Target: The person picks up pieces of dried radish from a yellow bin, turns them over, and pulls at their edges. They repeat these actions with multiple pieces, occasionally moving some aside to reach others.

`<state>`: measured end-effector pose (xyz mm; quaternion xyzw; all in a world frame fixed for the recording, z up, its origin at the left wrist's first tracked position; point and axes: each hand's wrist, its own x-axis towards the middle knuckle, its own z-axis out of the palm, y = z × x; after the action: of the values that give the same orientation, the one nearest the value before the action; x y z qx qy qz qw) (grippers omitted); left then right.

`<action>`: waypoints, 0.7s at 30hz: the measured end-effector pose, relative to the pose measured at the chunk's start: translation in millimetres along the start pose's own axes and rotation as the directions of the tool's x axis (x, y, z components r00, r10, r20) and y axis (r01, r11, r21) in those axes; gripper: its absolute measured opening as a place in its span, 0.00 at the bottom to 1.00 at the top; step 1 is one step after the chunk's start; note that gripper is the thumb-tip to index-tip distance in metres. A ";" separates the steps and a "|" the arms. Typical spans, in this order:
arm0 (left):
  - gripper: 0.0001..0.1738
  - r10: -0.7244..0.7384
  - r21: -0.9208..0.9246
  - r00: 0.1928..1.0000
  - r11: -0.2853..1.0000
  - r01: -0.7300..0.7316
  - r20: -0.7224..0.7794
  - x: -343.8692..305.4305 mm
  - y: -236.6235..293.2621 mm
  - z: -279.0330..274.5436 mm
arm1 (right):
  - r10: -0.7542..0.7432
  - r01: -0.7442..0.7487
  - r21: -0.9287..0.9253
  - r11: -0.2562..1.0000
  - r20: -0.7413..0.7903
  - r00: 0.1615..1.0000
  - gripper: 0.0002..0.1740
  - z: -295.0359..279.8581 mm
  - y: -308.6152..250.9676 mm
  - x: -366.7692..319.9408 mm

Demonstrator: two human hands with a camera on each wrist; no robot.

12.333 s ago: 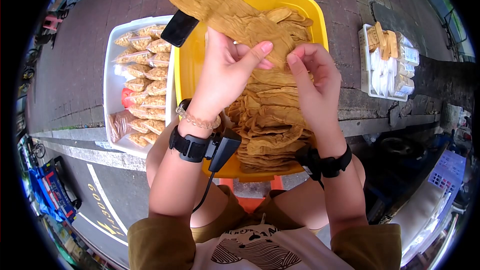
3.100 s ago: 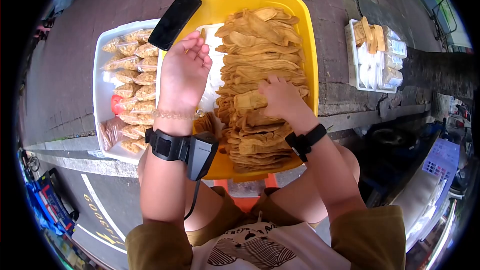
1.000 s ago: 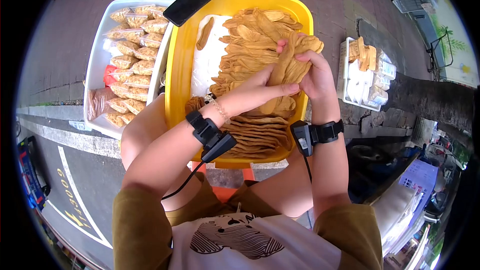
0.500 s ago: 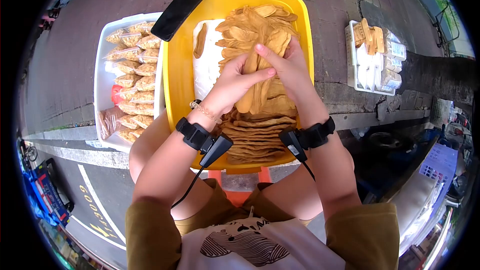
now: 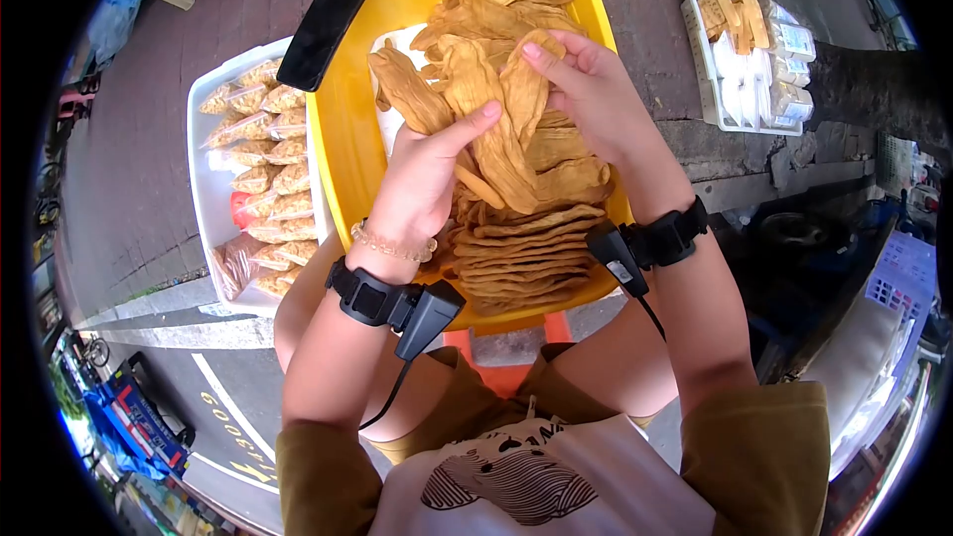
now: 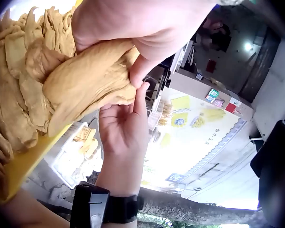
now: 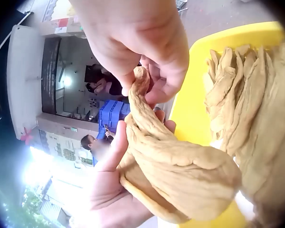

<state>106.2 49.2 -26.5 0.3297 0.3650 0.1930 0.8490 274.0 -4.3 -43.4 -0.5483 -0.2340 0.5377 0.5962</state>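
Several long, wrinkled tan strips point(image 5: 486, 109) are held above the yellow tub, fanned out. My left hand point(image 5: 422, 174) grips them near their middle, thumb on top; one piece point(image 5: 405, 89) sticks out to its left. With thumb and fingers, my right hand point(image 5: 596, 89) pinches the upper end of the rightmost strip point(image 5: 524, 89). In the right wrist view, the right hand point(image 7: 147, 47) pinches a narrow strip end, and a broad strip point(image 7: 180, 171) lies across the left hand point(image 7: 118, 190). The left wrist view shows a strip point(image 6: 90, 76) between both hands.
The yellow tub point(image 5: 333, 154) holds rows of similar strips point(image 5: 526, 258). A black phone point(image 5: 323, 35) lies on its left rim. Left of it stands a white bin point(image 5: 204, 189) with bagged pieces point(image 5: 283, 203). A white basket point(image 5: 707, 89) with packages sits at the right.
The hands have moved apart from their close hold. The held strips are now spread out, with one piece jutting left, and the right hand has shifted up and right to a strip's end.
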 end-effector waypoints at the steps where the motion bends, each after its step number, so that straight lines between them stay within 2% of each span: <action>1: 0.25 0.082 0.018 0.995 0.997 -0.081 -0.064 3.6 3.6 -4.0 | -0.076 0.076 0.007 0.997 -0.039 0.996 0.17 -0.1 1.5 2.3; 2: 0.24 0.165 0.042 0.978 0.986 -0.161 -0.126 7.6 7.9 -8.7 | -0.152 0.153 0.010 0.988 -0.078 0.985 0.17 0.2 2.4 3.6; 3: 0.21 0.252 0.044 0.952 0.968 -0.248 -0.173 12.5 12.2 -15.6 | -0.153 0.154 0.012 0.988 -0.077 0.985 0.17 0.0 2.0 3.6; 4: 0.19 0.277 0.021 0.934 0.960 -0.280 -0.225 16.1 19.1 -24.5 | -0.336 0.245 -0.379 0.892 -0.196 0.921 0.17 -0.9 1.0 3.4; 5: 0.18 0.327 0.059 0.910 0.945 -0.323 -0.255 19.9 28.0 -31.1 | -0.535 0.233 -0.716 0.658 -0.227 0.814 0.16 -1.8 0.0 3.6; 6: 0.17 0.376 0.100 0.883 0.926 -0.363 -0.281 22.2 34.0 -34.9 | -0.537 0.236 -0.714 0.660 -0.228 0.812 0.16 -3.9 1.8 4.1; 8: 0.16 0.401 0.091 0.861 0.915 -0.393 -0.314 22.4 42.5 -38.4 | -0.611 0.204 -0.904 0.376 -0.076 0.788 0.16 -6.4 8.0 5.5; 9: 0.15 0.428 0.095 0.843 0.902 -0.421 -0.325 22.8 45.9 -40.3 | -0.610 0.204 -0.903 0.379 -0.078 0.789 0.16 -5.4 9.6 6.5; 10: 0.14 0.454 0.099 0.824 0.888 -0.448 -0.338 22.3 48.6 -42.0 | -0.599 0.252 -0.849 0.464 -0.091 0.795 0.15 -4.0 10.5 7.5; 11: 0.15 0.410 0.072 0.847 0.909 -0.411 -0.339 20.0 50.6 -42.9 | -0.587 0.296 -0.786 0.543 -0.102 0.803 0.15 -2.0 11.0 8.0; 12: 0.15 0.409 0.072 0.846 0.909 -0.410 -0.343 18.6 51.1 -43.2 | -0.584 0.297 -0.785 0.544 -0.101 0.805 0.15 -0.5 11.5 9.6; 13: 0.15 0.369 -0.003 0.862 0.919 -0.395 -0.348 17.8 51.0 -42.4 | -0.527 0.355 -0.561 0.748 -0.175 0.832 0.16 0.5 11.6 12.7; 14: 0.15 0.330 -0.078 0.877 0.922 -0.378 -0.350 17.3 51.2 -41.6 | -0.450 0.384 -0.283 0.879 -0.228 0.863 0.16 0.7 11.7 16.2; 15: 0.15 0.330 -0.078 0.876 0.922 -0.379 -0.352 16.5 52.1 -40.7 | -0.389 0.345 -0.209 0.915 -0.231 0.892 0.17 -4.8 11.6 17.9; 16: 0.16 0.292 -0.117 0.894 0.930 -0.348 -0.340 16.0 53.1 -39.5 | -0.389 0.345 -0.209 0.915 -0.228 0.892 0.17 -10.8 14.0 19.6; 18: 0.16 0.254 -0.157 0.910 0.935 -0.317 -0.329 16.5 53.2 -40.8 | -0.246 0.140 -0.288 0.947 -0.376 0.893 0.17 -22.7 18.6 20.2; 19: 0.17 0.240 -0.167 0.919 0.938 -0.303 -0.314 18.3 52.7 -43.2 | -0.154 -0.010 -0.377 0.926 -0.401 0.903 0.20 -30.5 16.0 16.9; 20: 0.17 0.227 -0.177 0.927 0.941 -0.287 -0.299 18.8 52.5 -45.8 | -0.153 -0.009 -0.376 0.926 -0.398 0.905 0.20 -42.1 19.3 15.7; 21: 0.17 0.206 -0.219 0.938 0.937 -0.271 -0.277 18.1 52.6 -48.1 | -0.310 -0.116 -0.747 0.655 -0.406 0.860 0.23 -52.4 25.3 14.8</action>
<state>77.6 116.9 -23.4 0.2337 0.3982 0.3803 0.8014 314.5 -16.7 -86.1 -0.8498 -0.3016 0.1976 0.3845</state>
